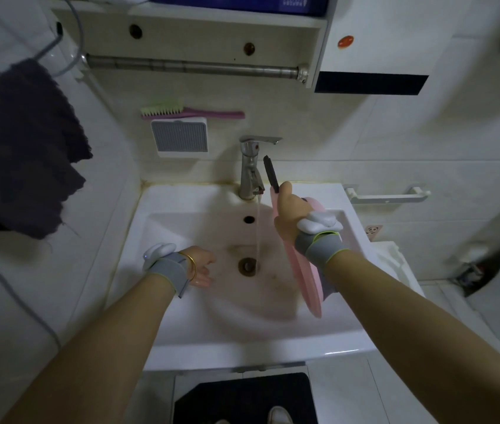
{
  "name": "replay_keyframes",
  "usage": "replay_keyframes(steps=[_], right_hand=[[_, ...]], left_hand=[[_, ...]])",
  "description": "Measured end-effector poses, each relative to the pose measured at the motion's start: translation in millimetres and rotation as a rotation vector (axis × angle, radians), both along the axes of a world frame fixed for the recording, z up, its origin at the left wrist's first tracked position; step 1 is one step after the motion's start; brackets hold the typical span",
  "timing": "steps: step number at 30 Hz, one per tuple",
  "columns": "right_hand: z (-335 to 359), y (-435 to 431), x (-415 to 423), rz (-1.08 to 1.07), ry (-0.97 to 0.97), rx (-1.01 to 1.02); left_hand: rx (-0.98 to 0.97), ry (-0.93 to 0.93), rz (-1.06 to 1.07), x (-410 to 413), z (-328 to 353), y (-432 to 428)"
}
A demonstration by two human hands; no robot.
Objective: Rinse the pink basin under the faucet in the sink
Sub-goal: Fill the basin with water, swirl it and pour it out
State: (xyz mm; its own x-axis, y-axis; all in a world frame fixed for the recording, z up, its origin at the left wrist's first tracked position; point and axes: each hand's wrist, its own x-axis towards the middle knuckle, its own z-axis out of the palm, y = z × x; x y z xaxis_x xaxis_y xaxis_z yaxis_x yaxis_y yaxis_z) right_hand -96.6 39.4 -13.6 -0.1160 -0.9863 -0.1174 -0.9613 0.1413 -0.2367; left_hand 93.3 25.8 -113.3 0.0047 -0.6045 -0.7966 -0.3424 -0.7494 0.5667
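Observation:
My right hand [290, 214] grips the rim of the pink basin [308, 281], which stands on edge at the right side of the white sink [181, 228], its dark handle [271, 173] pointing up beside the faucet [251, 169]. A thin stream of water [257, 231] falls from the faucet to the drain [247, 266], just left of the basin. My left hand [202, 266] hovers low in the sink bowl, left of the drain, fingers apart and holding nothing.
A dark towel [19, 148] hangs at the left wall. A brush [187, 112] lies on a white soap holder [179, 137] behind the sink. A metal rail [193, 67] and shelf are overhead. A white wall bracket [387, 194] is at right, a dark mat [245, 399] on the floor.

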Motion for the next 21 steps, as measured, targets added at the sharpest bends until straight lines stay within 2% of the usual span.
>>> replay_keyframes(steps=[9, 14, 21], right_hand=[[2.8, 1.0, -8.7, -0.036, -0.021, -0.008], [-3.2, 0.8, -19.1, -0.084, -0.024, -0.088], [-7.9, -0.3, -22.5, -0.101, -0.185, -0.166]], left_hand=[[-0.007, -0.018, -0.012, -2.3, -3.0, 0.0], [-0.011, -0.025, -0.013, -9.9, -5.3, 1.1], [-0.002, -0.015, -0.007, -20.9, -8.9, 2.9]])
